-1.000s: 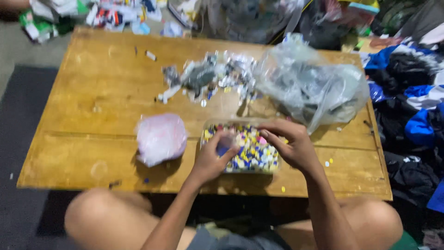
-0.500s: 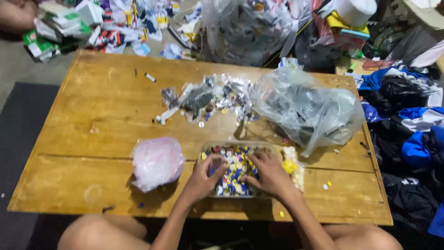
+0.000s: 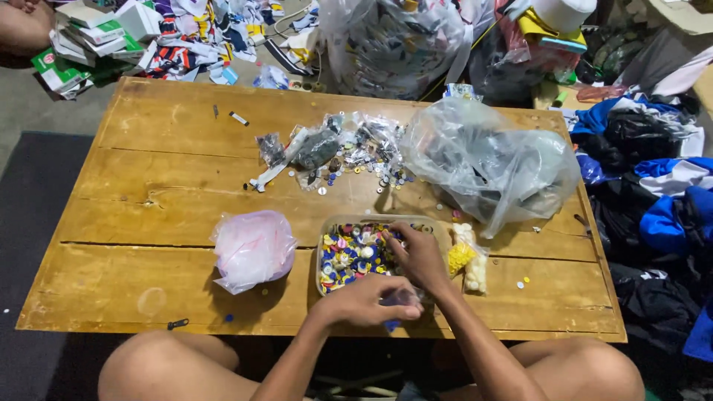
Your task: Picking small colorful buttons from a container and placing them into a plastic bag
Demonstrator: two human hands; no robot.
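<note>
- Looking straight down on a low wooden table [image 3: 148, 171] — worn yellow planks, scuffed, with a long crack running across the near half.
- Front and centre, a clear tray of buttons [image 3: 355, 256], packed with blue, yellow, pink and white ones, sits near the table's front edge.
- The right hand [image 3: 417, 256] lies over the tray's right side, fingers curled down into the buttons; whether it has pinched one I cannot tell.
- The left hand [image 3: 369, 298] is at the tray's near edge, fingers closed round a small clear bag [image 3: 401, 299] with something blue inside.
- Just left of the tray, a crumpled pink plastic bag [image 3: 252, 249]; just right of it, small packets of yellow and white pieces [image 3: 468, 260].
- Further back, a scatter of small clear packets and loose buttons [image 3: 334, 152], and to the right a big, puffed-up clear plastic bag [image 3: 486, 163].
- A few stray buttons dot the wood near the front right corner.
- The person's bare knees show below the table — seated on the floor, a dark mat [image 3: 30, 245] to the left.
- Around the table: heaps of cloth in blue and black [image 3: 653, 186] on the right, stacked boxes [image 3: 82, 44] at far left, and full plastic sacks [image 3: 394, 44] behind.
</note>
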